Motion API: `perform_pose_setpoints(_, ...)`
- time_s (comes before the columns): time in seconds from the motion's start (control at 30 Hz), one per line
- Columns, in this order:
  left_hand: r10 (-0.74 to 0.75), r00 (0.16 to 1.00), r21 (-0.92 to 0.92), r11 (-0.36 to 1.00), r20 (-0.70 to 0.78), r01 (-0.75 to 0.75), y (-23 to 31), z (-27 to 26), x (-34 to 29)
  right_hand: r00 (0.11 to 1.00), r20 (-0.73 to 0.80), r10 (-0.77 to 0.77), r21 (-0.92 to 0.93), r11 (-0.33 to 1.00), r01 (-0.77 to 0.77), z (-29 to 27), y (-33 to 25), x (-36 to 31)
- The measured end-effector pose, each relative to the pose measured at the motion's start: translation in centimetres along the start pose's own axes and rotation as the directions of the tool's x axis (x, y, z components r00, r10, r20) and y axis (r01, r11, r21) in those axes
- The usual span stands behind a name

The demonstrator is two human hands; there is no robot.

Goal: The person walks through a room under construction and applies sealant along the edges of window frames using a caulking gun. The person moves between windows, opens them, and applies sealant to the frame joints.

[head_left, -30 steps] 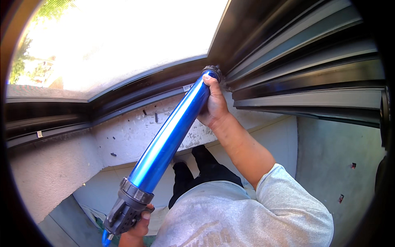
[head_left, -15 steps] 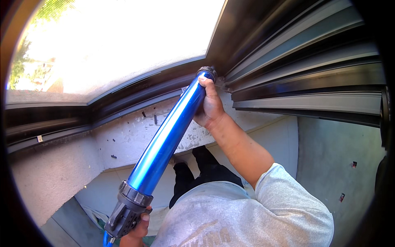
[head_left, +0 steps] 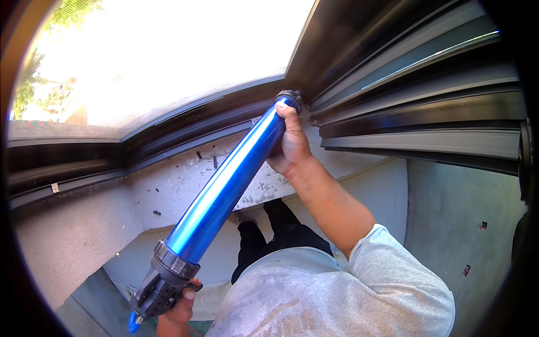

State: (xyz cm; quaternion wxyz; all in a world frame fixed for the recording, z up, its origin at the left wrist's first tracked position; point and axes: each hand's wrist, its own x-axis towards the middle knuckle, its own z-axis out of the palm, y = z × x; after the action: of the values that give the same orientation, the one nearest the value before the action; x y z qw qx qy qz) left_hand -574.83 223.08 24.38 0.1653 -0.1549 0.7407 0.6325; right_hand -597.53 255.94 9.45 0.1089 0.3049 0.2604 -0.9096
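A long blue-barrelled pneumatic caulking gun (head_left: 224,182) slants across the middle of the head view. Its black ring cap (head_left: 289,99) points up towards the window corner. At the lower left is its black handle end, from which a short piece of blue hose (head_left: 133,322) sticks out. My right hand (head_left: 293,143) is closed round the barrel just below the cap, thumb lying along the top. Lower down, my left hand (head_left: 182,308) grips the black handle; most of its fingers are hidden behind it.
A pale, dusty sill (head_left: 174,191) with small dark bits runs beneath the dark window frame (head_left: 185,126). Dark and grey sliding-frame profiles (head_left: 421,135) jut in at the right. Small red-and-black scraps (head_left: 466,271) lie on the grey surface at the lower right.
The caulking gun's handle end has moved slightly left and up with my left hand. Its cap end and my right hand have moved slightly right. Both hands keep their hold.
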Motion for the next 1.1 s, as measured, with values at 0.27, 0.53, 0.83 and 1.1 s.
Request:
perform_pose_setpoints(0.27,-0.055,0.998,0.067,0.996,0.03,0.053,3.8,0.6,2.9,0.999,0.033,-0.03,-0.003,1.0,0.03,-1.0,0.3,0.6)
perform_pose_setpoints(0.53,0.052,0.999,-0.005,0.999,-0.002,-0.052,9.1,-1.6,6.5,0.993,-0.104,-0.052,0.043,0.997,0.057,2.8,0.8,-0.5)
perform_pose_setpoints(0.83,-0.07,0.993,0.06,0.996,0.096,0.064,11.0,-5.2,6.4,0.988,-0.145,-0.051,0.049,0.997,0.059,3.7,0.3,-0.4)
perform_pose_setpoints(1.1,0.197,0.978,-0.605,0.788,0.071,-0.115,9.8,-5.7,5.3,0.979,-0.203,-0.008,0.018,1.0,0.012,4.7,-0.6,-1.0)
